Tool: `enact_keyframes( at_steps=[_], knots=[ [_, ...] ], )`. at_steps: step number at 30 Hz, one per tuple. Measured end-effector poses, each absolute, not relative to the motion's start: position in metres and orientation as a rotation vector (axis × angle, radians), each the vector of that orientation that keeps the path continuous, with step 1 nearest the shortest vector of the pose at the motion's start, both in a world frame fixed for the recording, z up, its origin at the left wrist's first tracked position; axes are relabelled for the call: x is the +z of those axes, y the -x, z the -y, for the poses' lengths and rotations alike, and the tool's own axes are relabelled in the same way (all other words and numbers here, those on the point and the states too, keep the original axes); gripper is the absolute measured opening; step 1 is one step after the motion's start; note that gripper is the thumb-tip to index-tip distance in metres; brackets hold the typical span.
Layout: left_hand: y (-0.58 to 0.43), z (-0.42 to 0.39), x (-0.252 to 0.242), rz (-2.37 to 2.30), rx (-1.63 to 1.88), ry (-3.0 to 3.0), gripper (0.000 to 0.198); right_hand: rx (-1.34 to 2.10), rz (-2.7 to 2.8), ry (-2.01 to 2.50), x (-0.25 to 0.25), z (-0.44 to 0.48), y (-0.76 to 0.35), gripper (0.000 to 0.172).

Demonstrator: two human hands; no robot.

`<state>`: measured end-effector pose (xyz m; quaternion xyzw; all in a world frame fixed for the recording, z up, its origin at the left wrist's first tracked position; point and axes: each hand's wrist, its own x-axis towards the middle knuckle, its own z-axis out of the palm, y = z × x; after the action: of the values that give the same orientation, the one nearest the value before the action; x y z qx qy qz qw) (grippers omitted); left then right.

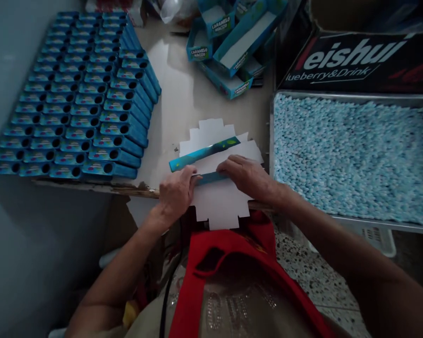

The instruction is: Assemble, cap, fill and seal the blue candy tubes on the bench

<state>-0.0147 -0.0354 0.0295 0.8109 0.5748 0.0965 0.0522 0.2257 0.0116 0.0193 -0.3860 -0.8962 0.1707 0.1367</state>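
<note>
A flat cardboard box blank (218, 204), white inside with blue printed outer panels, lies at the table's front edge, its notched lower part overhanging. One long side is folded over, showing a blue strip with green leaves. My left hand (178, 188) pinches the left end of a folded panel between thumb and fingers. My right hand (246, 173) is closed on the same fold farther right, its fingers bent over the white panel. Behind the blank lie more white notched flaps; whether they belong to a second blank I cannot tell.
Stacked blue boxes (74, 94) with round holes fill the left side. Several open blue trays (229, 84) marked "Caramelo Macizo" lie piled at the back. To the right, a metal tray (272, 141) holds many small pale-blue wrapped pieces, before a black carton (338, 61).
</note>
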Motion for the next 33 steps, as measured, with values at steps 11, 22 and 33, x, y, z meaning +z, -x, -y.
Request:
enact_keyframes(
  at_steps=[11,22,33],
  knots=[
    [-0.001,0.038,0.024,-1.889,0.239,-2.605,0.030,0.030,2.654,1.268,-0.001,0.017,-0.231,0.048],
    [-0.022,0.055,0.005,-1.909,0.105,-2.519,0.026,0.037,2.531,1.310,-0.009,0.025,-0.215,0.027],
    [-0.022,0.042,0.002,-1.940,0.081,-2.478,0.029,0.255,2.789,1.291,0.000,-0.005,-0.210,0.023]
  ],
)
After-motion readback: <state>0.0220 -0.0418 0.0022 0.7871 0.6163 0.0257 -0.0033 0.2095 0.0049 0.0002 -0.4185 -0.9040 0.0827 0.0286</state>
